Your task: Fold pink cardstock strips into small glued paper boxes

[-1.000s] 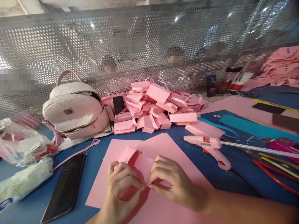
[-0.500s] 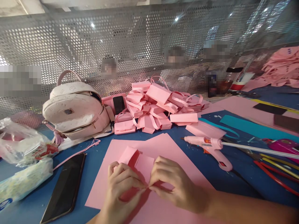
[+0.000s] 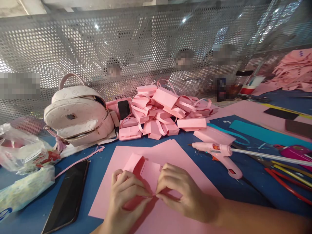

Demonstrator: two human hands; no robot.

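Note:
A small pink folded piece [image 3: 151, 170], box-like with a raised flap, lies between my hands over larger flat pink sheets [image 3: 168, 151]. Whether it is paper or foam I cannot tell. My left hand [image 3: 129, 195] pinches its near edge with thumb and index finger. From the other side my right hand [image 3: 181, 191] pinches the same edge, fingertips almost touching the left ones. Much of the near side is hidden behind my fingers. To the right of the sheets a pink hot glue gun [image 3: 215, 149] rests on its side, a white glue stick in its back.
A heap of pink folded pieces with strap loops [image 3: 156, 113] stands behind the sheets. Left are a pale backpack [image 3: 75, 113], a phone [image 3: 67, 196] and a plastic bag [image 3: 21, 149]. Red-handled pliers [image 3: 287, 185] and a blue strip [image 3: 265, 133] lie right. Perforated metal screens the back.
Both hands keep their pinch on the pink folded piece, almost still. The camera view has shifted very slightly.

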